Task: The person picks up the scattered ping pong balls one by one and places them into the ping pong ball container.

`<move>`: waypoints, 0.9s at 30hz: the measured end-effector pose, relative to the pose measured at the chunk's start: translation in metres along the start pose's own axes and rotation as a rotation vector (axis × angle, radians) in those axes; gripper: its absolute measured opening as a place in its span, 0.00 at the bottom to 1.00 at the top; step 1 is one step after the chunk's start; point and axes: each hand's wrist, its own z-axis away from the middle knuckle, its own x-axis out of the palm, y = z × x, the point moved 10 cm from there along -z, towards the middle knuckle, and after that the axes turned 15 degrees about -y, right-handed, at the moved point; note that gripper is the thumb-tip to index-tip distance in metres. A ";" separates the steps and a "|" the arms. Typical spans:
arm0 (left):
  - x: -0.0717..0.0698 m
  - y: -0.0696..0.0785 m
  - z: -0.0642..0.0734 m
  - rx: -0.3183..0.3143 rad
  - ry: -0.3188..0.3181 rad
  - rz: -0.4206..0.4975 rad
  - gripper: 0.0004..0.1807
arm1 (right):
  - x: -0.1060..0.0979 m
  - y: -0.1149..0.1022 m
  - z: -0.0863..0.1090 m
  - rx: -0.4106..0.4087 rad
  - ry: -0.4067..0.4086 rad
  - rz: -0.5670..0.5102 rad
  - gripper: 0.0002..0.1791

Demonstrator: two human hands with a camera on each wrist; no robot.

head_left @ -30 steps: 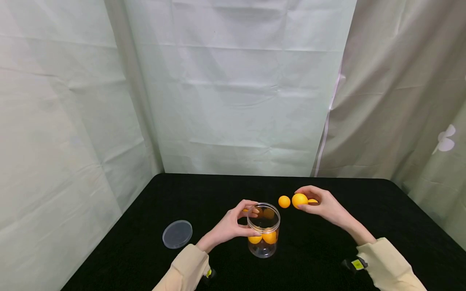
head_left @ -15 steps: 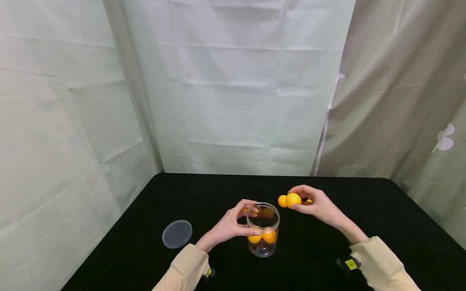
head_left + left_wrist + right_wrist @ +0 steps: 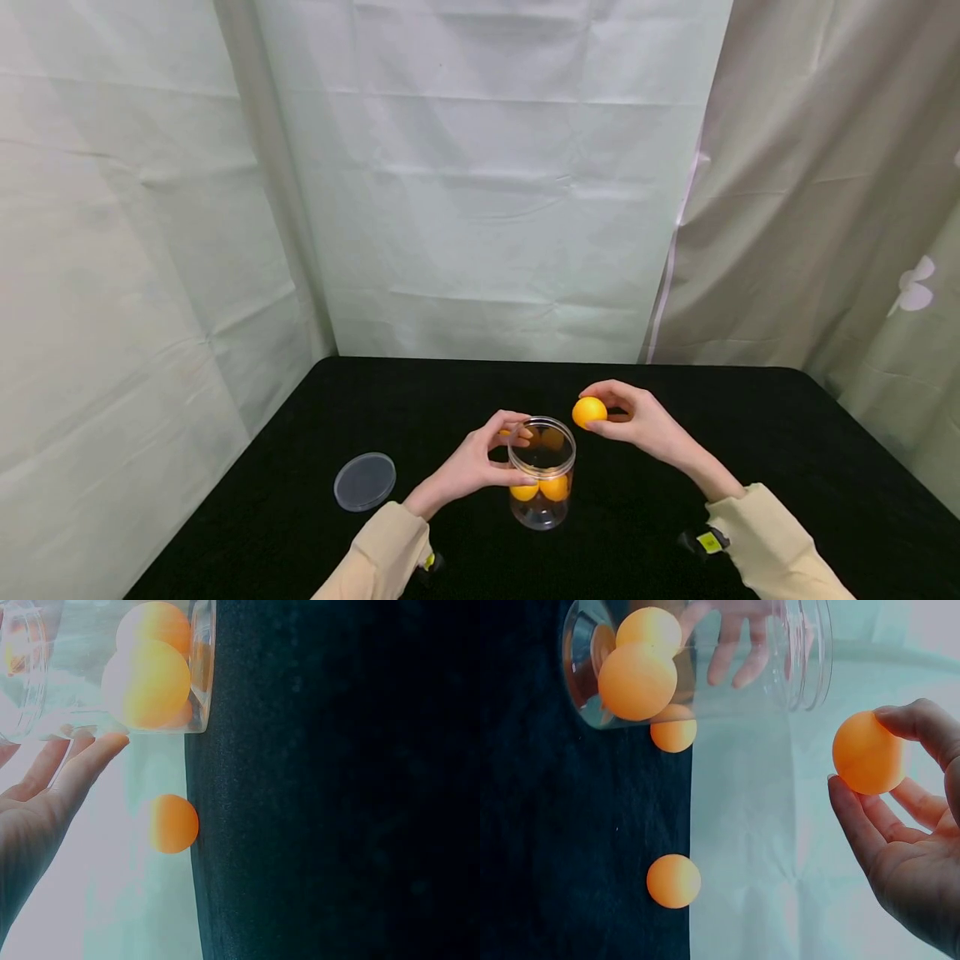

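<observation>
Black tabletop [image 3: 450,387]: right fingers [image 3: 855,821] bring pinched ball [image 3: 868,752] nearer jar [image 3: 543,473] (left fingers [image 3: 510,477] grip jar).

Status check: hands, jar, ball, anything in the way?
Left hand gripping clear jar. Right hand pinching orange ball near its open top. Lid off to the left; nothing seen between ball and jar.

- Clear cylindrical jar [image 3: 542,515]: upright and open-topped on the black worktop [image 3: 615,542], gripped by the left hand [image 3: 482,463].
- Orange ball [image 3: 589,412]: pinched by the right hand [image 3: 639,423], near the jar's mouth.
- Two matching balls [image 3: 637,681]: low inside the jar.
- Loose balls [image 3: 673,881]: behind, on the worktop.
</observation>
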 end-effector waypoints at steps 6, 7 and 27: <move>0.001 0.002 -0.001 0.009 -0.009 -0.003 0.34 | 0.003 0.016 -0.006 -0.005 -0.013 -0.023 0.19; 0.001 0.002 -0.001 0.010 -0.010 -0.002 0.34 | 0.004 0.016 -0.007 -0.006 -0.017 -0.021 0.19; 0.002 -0.001 -0.001 0.018 -0.022 0.025 0.35 | 0.019 0.005 -0.022 -0.072 -0.076 -0.072 0.20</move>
